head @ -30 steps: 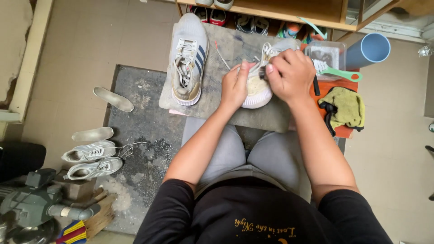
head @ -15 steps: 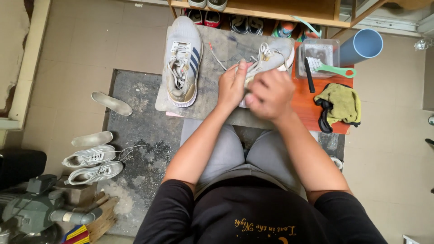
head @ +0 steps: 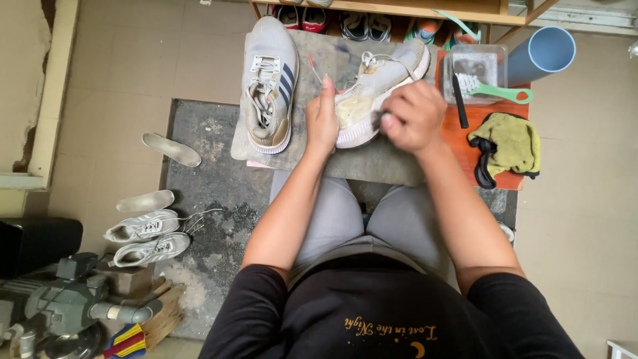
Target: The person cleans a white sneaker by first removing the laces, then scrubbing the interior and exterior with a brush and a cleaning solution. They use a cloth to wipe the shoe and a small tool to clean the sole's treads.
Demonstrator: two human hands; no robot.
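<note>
Tiled floor all around, a worn grey mat underfoot, and a scuffed grey slab serving as the table (head: 392,163) across the person's knees. On it, the white sneaker (head: 375,83) lies tipped on its side, toe toward the person, heel and loose laces pointing away to the shoe shelf (head: 425,10). Left hand (head: 322,119) presses against the sneaker's near side at the toe, fingers curled, steadying it. Right hand (head: 413,118) is bunched into a closed grip just beside the sole edge; whatever it pinches is blurred, and I cannot tell what it is. So the shoe sits between the two hands, touching the left, right at the knuckles of the right.

How will it handle? Light, I'd judge, with a soft knit upper that gives under pressure and a stiffer rubber sole. The firm sole rim or the toe cap looks the best place to hold; the upper would just squash.

Alongside, a grey sneaker with dark stripes (head: 269,83) rests flat to the left. Off to the right, an orange board (head: 488,179) carries a clear tub (head: 475,70), a green-handled brush (head: 495,92) and a yellow cloth (head: 508,143). A blue pipe (head: 541,56) pokes in near it. Down on the floor, left, a white pair of shoes (head: 146,238) and two loose insoles (head: 171,148).
</note>
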